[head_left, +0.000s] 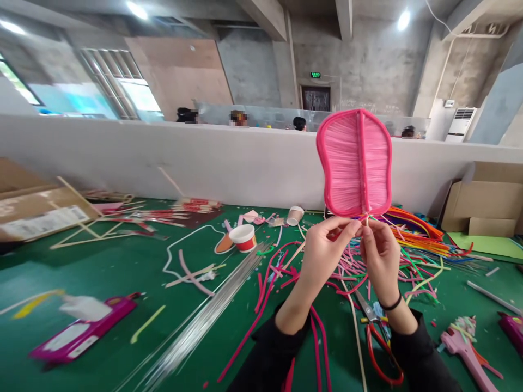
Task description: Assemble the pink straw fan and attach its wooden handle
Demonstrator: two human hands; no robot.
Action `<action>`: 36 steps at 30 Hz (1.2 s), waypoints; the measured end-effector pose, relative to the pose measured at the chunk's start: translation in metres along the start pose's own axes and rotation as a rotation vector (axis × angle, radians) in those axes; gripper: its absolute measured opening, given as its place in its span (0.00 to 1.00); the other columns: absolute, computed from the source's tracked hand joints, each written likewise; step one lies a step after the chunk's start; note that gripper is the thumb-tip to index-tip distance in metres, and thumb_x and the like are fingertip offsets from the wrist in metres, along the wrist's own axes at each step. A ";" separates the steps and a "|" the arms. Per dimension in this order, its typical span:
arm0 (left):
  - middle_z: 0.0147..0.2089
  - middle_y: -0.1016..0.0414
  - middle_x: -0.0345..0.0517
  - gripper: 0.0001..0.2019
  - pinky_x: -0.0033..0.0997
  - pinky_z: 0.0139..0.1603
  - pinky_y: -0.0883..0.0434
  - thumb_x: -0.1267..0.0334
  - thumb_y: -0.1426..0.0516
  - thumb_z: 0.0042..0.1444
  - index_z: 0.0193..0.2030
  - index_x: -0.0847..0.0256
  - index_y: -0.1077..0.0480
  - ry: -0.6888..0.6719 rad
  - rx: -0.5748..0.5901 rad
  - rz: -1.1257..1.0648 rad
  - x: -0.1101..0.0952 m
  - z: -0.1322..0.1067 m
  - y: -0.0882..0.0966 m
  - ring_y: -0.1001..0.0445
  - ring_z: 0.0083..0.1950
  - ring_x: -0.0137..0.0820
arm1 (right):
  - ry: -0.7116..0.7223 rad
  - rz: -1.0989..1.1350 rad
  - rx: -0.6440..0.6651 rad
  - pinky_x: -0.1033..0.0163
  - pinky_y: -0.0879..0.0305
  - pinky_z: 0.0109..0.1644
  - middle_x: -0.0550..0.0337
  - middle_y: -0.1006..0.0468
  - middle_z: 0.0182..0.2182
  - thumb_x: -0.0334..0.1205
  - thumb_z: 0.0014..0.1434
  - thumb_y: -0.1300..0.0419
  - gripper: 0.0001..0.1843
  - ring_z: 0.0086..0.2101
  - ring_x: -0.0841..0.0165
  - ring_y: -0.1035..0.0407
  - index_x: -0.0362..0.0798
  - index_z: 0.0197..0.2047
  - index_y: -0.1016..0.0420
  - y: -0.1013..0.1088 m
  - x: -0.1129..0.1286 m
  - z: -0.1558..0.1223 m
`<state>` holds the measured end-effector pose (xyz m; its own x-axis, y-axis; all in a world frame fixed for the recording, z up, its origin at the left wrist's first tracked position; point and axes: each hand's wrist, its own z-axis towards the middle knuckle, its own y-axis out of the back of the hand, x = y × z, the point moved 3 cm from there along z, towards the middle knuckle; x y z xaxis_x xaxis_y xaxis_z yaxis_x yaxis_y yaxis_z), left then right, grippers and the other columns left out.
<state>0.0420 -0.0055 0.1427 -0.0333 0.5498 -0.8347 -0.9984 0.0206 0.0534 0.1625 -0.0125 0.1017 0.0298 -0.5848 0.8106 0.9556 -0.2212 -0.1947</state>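
Note:
A pink hand fan (341, 163) is held upright above the table, its rim and centre rib wrapped in fuzzy pink pipe cleaner and its two halves filled with fine pink threads. My left hand (322, 247) pinches the base of the fan, thumb and fingers pressed together. Close beside it, my right hand (382, 253) grips the thin stick just under the fan. The fingertips of both hands nearly meet there and hide part of the join. Below my right wrist lie scissors (370, 333) with red handles.
Loose pink pipe cleaners (269, 277) and a bundle of thin wires (208, 313) cover the green table (163, 337). A paper cup (243, 239) stands left of my hands. A purple glue gun (85, 332) lies at left, cardboard boxes (44, 212) behind. A white partition (245, 163) closes the back.

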 end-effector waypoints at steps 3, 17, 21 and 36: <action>0.32 0.17 0.46 0.12 0.27 0.32 0.28 0.55 0.37 0.56 0.35 0.61 0.19 0.004 -0.043 0.001 0.003 0.000 0.004 0.22 0.32 0.32 | 0.023 0.011 0.005 0.68 0.41 0.20 0.67 0.31 0.23 0.48 0.64 0.42 0.09 0.19 0.74 0.38 0.52 0.42 0.27 -0.006 0.002 -0.005; 0.28 0.19 0.41 0.09 0.26 0.27 0.32 0.57 0.36 0.56 0.31 0.59 0.19 -0.013 -0.040 0.110 -0.007 -0.004 0.011 0.28 0.26 0.27 | -0.115 0.260 0.058 0.69 0.45 0.22 0.68 0.31 0.23 0.54 0.58 0.36 0.16 0.20 0.77 0.43 0.50 0.36 0.29 -0.006 0.001 -0.001; 0.28 0.18 0.42 0.09 0.28 0.28 0.31 0.57 0.36 0.55 0.31 0.60 0.19 -0.029 0.025 0.143 -0.007 -0.005 0.011 0.26 0.27 0.30 | -0.165 0.323 -0.003 0.70 0.49 0.19 0.71 0.39 0.18 0.58 0.60 0.39 0.20 0.18 0.77 0.47 0.50 0.30 0.34 -0.005 -0.001 0.000; 0.33 0.16 0.41 0.05 0.28 0.33 0.26 0.61 0.36 0.57 0.35 0.58 0.19 -0.198 -0.022 0.219 -0.022 -0.017 0.011 0.21 0.32 0.30 | -0.105 0.335 -0.038 0.71 0.52 0.20 0.72 0.45 0.18 0.55 0.60 0.38 0.22 0.19 0.77 0.52 0.50 0.26 0.39 -0.009 0.002 -0.002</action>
<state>0.0311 -0.0317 0.1527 -0.2404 0.6912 -0.6815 -0.9693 -0.1335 0.2066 0.1536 -0.0132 0.1043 0.3721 -0.5467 0.7501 0.8760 -0.0603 -0.4785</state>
